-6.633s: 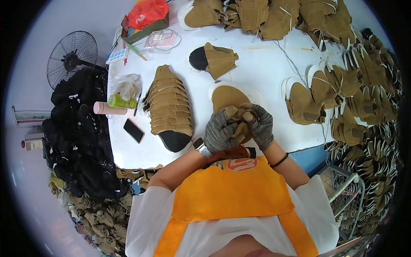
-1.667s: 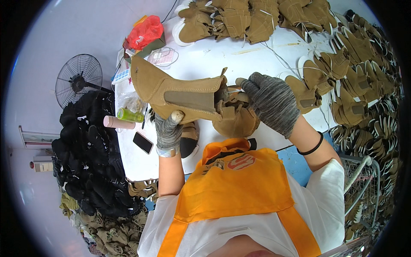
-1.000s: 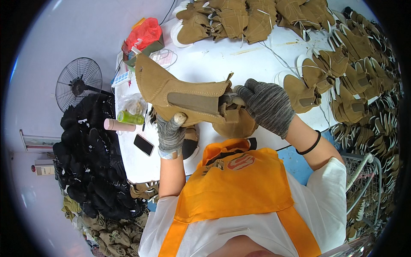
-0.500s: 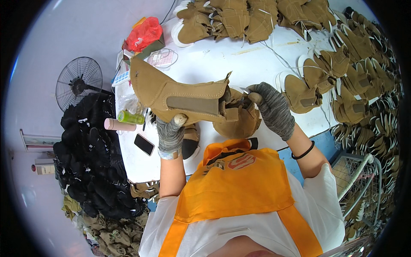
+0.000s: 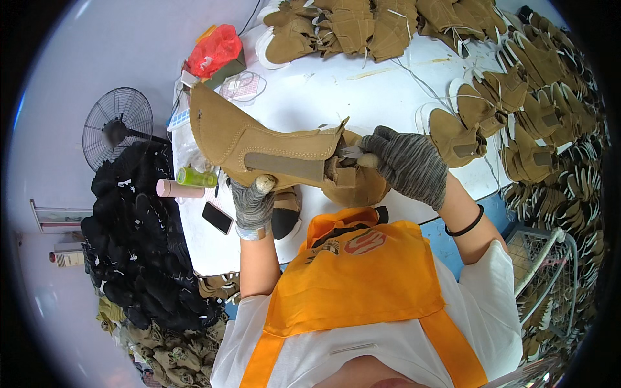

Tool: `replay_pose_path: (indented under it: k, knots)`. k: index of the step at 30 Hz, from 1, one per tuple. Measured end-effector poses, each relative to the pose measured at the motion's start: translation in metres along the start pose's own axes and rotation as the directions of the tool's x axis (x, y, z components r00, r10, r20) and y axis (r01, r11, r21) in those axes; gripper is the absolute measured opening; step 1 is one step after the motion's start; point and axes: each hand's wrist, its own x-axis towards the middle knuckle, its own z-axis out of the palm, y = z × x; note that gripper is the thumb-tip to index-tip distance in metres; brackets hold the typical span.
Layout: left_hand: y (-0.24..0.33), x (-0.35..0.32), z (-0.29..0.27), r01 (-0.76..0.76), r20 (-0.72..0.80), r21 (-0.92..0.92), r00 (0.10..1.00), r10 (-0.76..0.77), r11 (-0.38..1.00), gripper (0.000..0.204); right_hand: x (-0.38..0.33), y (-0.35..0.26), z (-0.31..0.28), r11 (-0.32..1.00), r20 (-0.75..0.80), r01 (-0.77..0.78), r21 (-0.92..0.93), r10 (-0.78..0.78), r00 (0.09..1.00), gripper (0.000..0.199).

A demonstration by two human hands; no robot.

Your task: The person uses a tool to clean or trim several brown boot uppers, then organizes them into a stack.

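Observation:
My left hand (image 5: 252,204), in a grey knit glove, is closed on a tan suede boot upper (image 5: 226,139), its thumb on the near side. The upper lies sideways above the table, its opening toward the right. My right hand (image 5: 407,161), gloved alike, pinches a small shiny metal tool (image 5: 351,152) at that opening. Its exact kind is hard to make out, as the fingers cover most of it. Another tan boot piece (image 5: 359,194) sits just below and behind the opening. Beside my left wrist lies a boot part with a black patch (image 5: 286,220).
Rows of tan boot uppers (image 5: 352,29) line the white table's (image 5: 304,97) far side, with more at right (image 5: 453,136). At left are a phone (image 5: 217,218), pink bottle (image 5: 180,188), green bottle (image 5: 197,177), red bag (image 5: 217,50), fan (image 5: 116,126), black pile (image 5: 142,226). A wire cart (image 5: 550,271) stands right.
My right hand has moved left, bringing the metal tool to the upper's opening. The upper has shifted slightly left and tilted, its opening end a little lower.

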Motion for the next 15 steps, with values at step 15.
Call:
replay_pose_path:
  k: [15]
  knots:
    - [-0.006,0.006,-0.007,0.12,0.019,-0.262,0.993,-0.119,0.958,0.085,-0.003,-0.005,0.02,0.156,-0.125,0.067,0.985,0.396,0.91,0.036]
